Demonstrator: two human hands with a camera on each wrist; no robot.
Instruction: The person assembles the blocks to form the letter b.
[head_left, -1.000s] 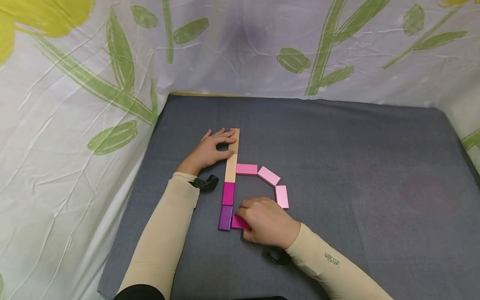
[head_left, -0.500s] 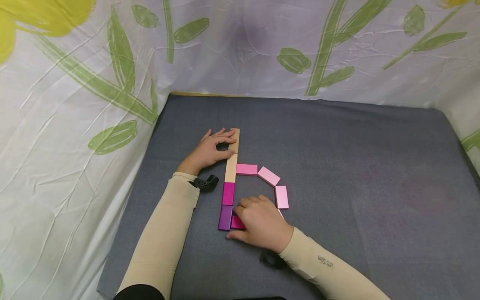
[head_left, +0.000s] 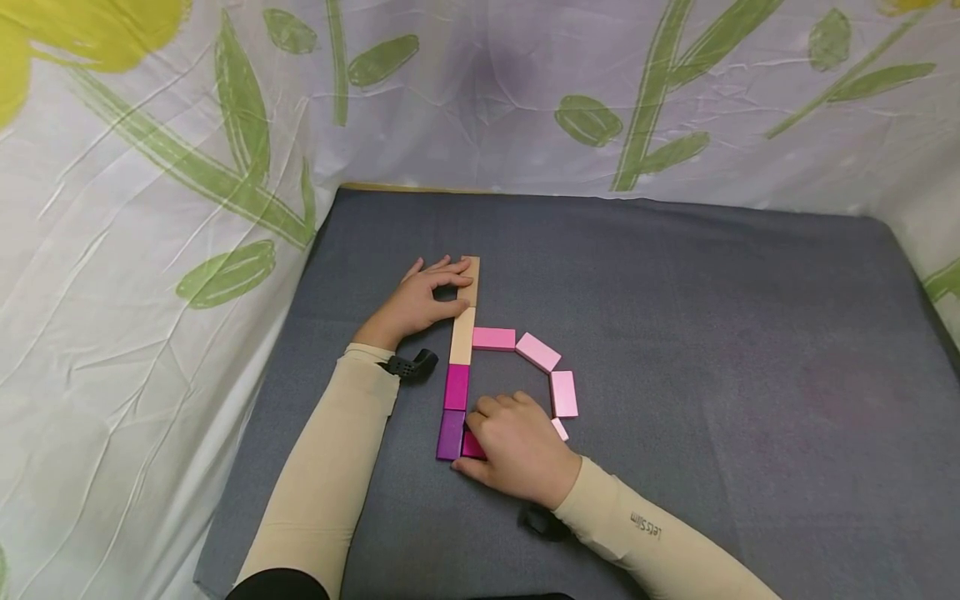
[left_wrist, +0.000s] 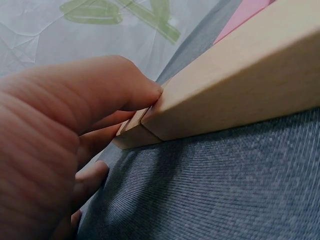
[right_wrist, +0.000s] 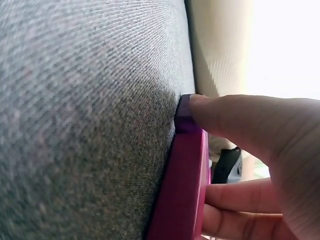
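Small wooden blocks lie end to end in a column, with more curving off its right side. My left hand (head_left: 418, 302) rests at the top of the column, fingers stretched onto the far plain wooden block (head_left: 469, 282). Its thumb touches the end of the nearer plain block (left_wrist: 220, 80). At the column's foot, my right hand (head_left: 523, 446) bends over a magenta block (right_wrist: 180, 190) laid sideways against the purple block (head_left: 450, 435). Its thumb presses the purple block's near end; the other fingers are at the magenta block's far side. The hand hides most of this block.
Another magenta block (head_left: 456, 387) sits mid-column. A pink block (head_left: 493, 339) and light pink blocks (head_left: 538, 352) (head_left: 564, 394) form the curve, with a paler block (head_left: 559, 429) partly under the right hand. Grey cloth (head_left: 712, 333) covers the table; a floral curtain (head_left: 480, 100) stands behind.
My right hand has shifted slightly left, its thumb moving from the sideways magenta block to the purple block's near end. A paler block beside the wrist has come into view. The left hand stays put.
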